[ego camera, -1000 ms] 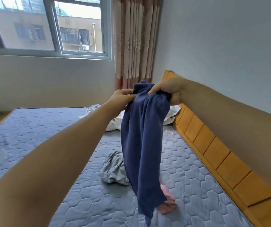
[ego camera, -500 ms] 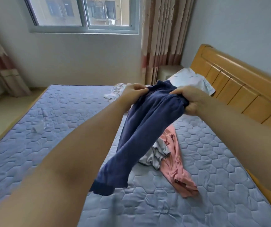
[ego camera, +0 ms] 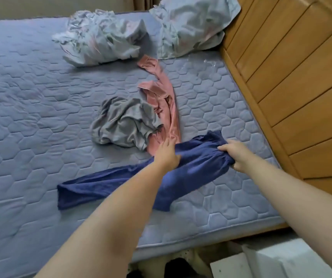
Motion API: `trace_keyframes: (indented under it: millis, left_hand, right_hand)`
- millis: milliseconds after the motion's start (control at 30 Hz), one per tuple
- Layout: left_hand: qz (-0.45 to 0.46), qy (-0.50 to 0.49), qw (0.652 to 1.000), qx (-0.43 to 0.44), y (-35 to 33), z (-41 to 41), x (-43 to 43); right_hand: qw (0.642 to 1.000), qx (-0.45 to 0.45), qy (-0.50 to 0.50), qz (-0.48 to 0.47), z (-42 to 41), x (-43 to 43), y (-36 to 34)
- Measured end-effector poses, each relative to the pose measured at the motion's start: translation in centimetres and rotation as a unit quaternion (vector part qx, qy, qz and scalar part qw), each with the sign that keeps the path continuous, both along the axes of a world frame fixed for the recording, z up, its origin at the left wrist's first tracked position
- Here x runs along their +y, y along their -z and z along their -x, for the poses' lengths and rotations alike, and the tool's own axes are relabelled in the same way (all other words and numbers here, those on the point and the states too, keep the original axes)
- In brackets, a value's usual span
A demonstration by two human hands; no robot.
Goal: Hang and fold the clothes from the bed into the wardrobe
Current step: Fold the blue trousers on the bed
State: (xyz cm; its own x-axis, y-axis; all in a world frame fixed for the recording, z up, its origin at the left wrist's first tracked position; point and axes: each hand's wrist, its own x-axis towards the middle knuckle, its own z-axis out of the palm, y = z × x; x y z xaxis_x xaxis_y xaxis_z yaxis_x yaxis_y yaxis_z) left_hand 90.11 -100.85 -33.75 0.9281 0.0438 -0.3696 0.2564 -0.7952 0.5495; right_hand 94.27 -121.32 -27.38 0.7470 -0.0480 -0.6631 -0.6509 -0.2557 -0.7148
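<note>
- Firmly, the right hand bunches one end of the blue trousers in curled fingers.
- Beside it, the left hand presses them, fingers fairly straight.
- They lie across the mattress, touching a pink garment beside a grey garment.

The trousers are no longer hanging in the air from both hands; they are now lying stretched across the mattress, legs trailing leftward. The left hand and right hand are coming down with them, the right one gripping their bunched top end, the left one resting just beside the pink garment. The view is tilting downward
</note>
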Motion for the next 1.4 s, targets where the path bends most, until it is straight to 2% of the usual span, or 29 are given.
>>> trace_keyframes:
  millis: [133, 233, 367, 500, 600, 700, 767, 867, 933, 1000, 1033, 1067, 1100, 1133, 1267, 1333, 1400]
  left_hand:
    - [-0.013, 0.035, 0.984, 0.173, 10.7, 2.8, -4.0]
    - [-0.025, 0.069, 0.972, 0.223, 16.3, 4.2, -5.6]
    - [-0.023, 0.093, 0.965, 0.245, 20.2, 4.2, -7.0]
    - [0.028, 0.095, 0.977, 0.186, 21.9, 2.9, -9.3]
    - [0.102, 0.054, 0.982, 0.15, 21.7, 0.7, -10.8]
    - [0.138, -0.006, 0.979, 0.148, 21.3, -1.1, -10.8]
    - [0.189, -0.065, 0.966, 0.164, 21.1, -0.9, -9.9]
    - [0.323, -0.218, 0.901, 0.191, 20.5, 0.7, -7.7]
    - [0.412, -0.33, 0.822, 0.214, 20.2, 1.8, -5.9]
    - [0.5, -0.41, 0.723, 0.242, 19.8, 2.9, -4.0]
    - [0.533, -0.431, 0.685, 0.248, 19.9, 3.5, -3.0]
    - [0.553, -0.437, 0.663, 0.251, 19.9, 4.0, -2.1]
    - [0.553, -0.432, 0.664, 0.258, 20.0, 4.5, -1.5]
    - [0.541, -0.421, 0.679, 0.264, 20.0, 4.9, -1.2]
    - [0.405, -0.39, 0.795, 0.227, 20.7, 5.1, -2.0]
    - [0.353, -0.364, 0.839, 0.199, 21.5, 4.9, -2.6]
    - [0.302, -0.339, 0.87, 0.191, 22.1, 4.7, -2.9]
  right_hand:
    - [0.995, 0.009, 0.023, 0.101, -1.0, -5.3, 11.1]
    - [0.987, 0.024, 0.045, 0.154, -1.7, -9.1, 17.0]
    - [0.982, 0.006, 0.044, 0.185, -3.0, -12.3, 20.7]
    - [0.966, -0.042, 0.031, 0.253, -4.6, -13.6, 22.1]
    - [0.941, -0.036, -0.022, 0.335, -5.2, -13.9, 22.5]
    - [0.941, -0.026, -0.044, 0.336, -4.7, -12.0, 22.4]
    - [0.948, -0.056, -0.029, 0.313, -3.5, -9.5, 21.6]
    - [0.956, -0.121, -0.039, 0.263, -0.6, -4.9, 20.1]
    - [0.96, -0.154, -0.089, 0.218, 1.7, -1.8, 19.4]
    - [0.958, -0.148, -0.189, 0.155, 4.1, 1.0, 19.4]
    - [0.952, -0.125, -0.247, 0.129, 5.2, 2.0, 19.7]
    - [0.945, -0.098, -0.292, 0.114, 6.2, 2.5, 20.1]
    - [0.94, -0.08, -0.31, 0.115, 6.8, 2.7, 20.7]
    - [0.942, -0.076, -0.301, 0.123, 7.2, 2.5, 21.3]
    - [0.942, -0.144, -0.208, 0.221, 6.9, 0.4, 23.7]
    - [0.95, -0.117, -0.16, 0.242, 6.0, -0.4, 24.9]
    - [0.972, -0.047, -0.109, 0.203, 4.9, -0.8, 26.0]
